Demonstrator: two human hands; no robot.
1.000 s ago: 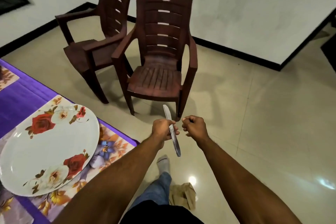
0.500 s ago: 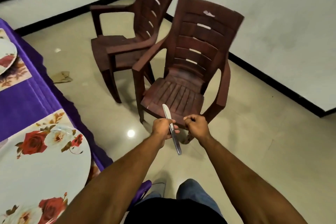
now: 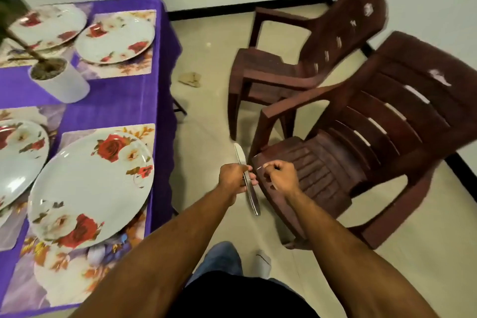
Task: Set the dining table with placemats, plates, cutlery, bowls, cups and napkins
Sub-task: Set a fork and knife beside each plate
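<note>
Head view: the left hand [image 3: 236, 178] grips a table knife [image 3: 246, 178] at its middle, right of the desk [image 3: 121, 95] and before the near chair [image 3: 361, 152]. The right hand [image 3: 280, 177] is curled beside it, holding nothing visible.

Home dining room: set table [image 3: 144, 90], chairs [image 3: 361, 162]

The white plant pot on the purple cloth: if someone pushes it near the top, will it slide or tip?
The white plant pot probably tips rather than slides: it looks tall and narrow, and its plant stem leans well to one side. The purple tablecloth probably grips its base. Its soil likely makes it fairly heavy.
</note>
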